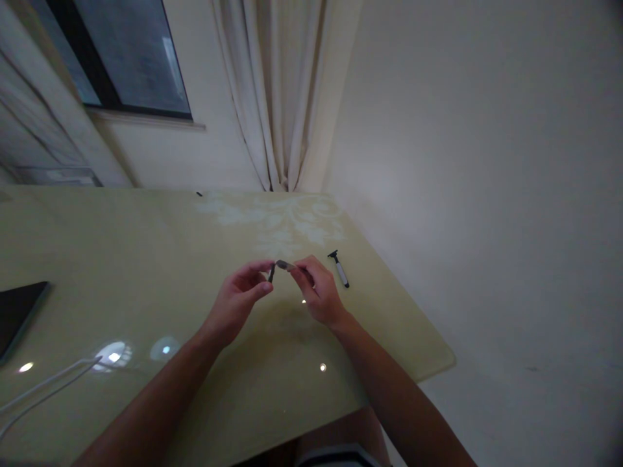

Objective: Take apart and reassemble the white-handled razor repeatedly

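Note:
Above the glossy table (204,240), my left hand (238,295) pinches a small, dark, narrow piece (271,272) between thumb and fingers. My right hand (318,288) is closed around a slim tool (285,265) with a dark, rounded tip that points left. That tip is at the upper end of the small piece; whether the two touch, I cannot tell. My right fingers hide most of the tool's handle. Just right of my right hand lies a razor (339,269) with a black head and a grey-and-black handle.
A tiny black item (199,194) lies by the table's far edge. At left are a dark flat device (22,311) and a white cable (48,375). A wall (462,194) borders the table's right side, and a curtain (277,97) hangs behind.

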Demonstrator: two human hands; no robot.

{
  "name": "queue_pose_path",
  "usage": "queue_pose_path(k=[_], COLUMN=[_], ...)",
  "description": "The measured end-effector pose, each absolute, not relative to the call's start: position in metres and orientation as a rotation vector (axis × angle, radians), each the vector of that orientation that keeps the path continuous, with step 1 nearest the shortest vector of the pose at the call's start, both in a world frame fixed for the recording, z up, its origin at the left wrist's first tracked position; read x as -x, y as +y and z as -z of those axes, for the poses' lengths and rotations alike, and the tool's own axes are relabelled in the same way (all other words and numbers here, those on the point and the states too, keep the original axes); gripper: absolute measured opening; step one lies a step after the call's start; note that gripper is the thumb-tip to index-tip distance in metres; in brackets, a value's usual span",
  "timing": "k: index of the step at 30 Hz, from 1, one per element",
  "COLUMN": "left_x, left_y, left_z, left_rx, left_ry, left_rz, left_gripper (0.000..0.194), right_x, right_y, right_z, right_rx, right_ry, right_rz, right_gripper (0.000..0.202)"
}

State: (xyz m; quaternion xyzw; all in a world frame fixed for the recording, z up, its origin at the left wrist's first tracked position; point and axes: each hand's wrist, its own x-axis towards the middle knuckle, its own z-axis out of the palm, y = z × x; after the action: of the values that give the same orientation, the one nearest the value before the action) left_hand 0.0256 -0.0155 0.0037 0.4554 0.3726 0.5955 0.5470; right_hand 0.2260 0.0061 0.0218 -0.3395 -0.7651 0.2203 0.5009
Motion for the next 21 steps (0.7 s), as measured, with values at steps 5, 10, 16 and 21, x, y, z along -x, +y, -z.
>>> queue_pose_path(k=[5, 10, 16, 21], left_x=[-0.024, -0.022, -0.023, -0.029], left_y=[-0.013, -0.012, -0.018, -0.023], left_z=[-0.001, -0.003, -0.010, -0.009], left_rx=[-1.102, -1.192, -1.679, -2.069], left_ry=[0.890, 0.964, 1.276, 1.308], left_rz=[-1.477, -1.500, -1.519, -1.542], left_gripper=[0.040, 0.038, 0.037, 0.032], right_x=[-0.224, -0.225, -0.220, -0.215], right_y=[0.008, 0.008, 0.006, 0.007], right_z=[-0.017, -0.020, -0.020, -0.016], right_rx=[0.840, 0.832, 0.893, 0.919], right_ry=[-1.860, -1.840, -1.756, -1.647], right_rz=[-0.463, -0.495, -0.799, -1.127], right_gripper=[0.021, 0.024, 0.030, 0.031])
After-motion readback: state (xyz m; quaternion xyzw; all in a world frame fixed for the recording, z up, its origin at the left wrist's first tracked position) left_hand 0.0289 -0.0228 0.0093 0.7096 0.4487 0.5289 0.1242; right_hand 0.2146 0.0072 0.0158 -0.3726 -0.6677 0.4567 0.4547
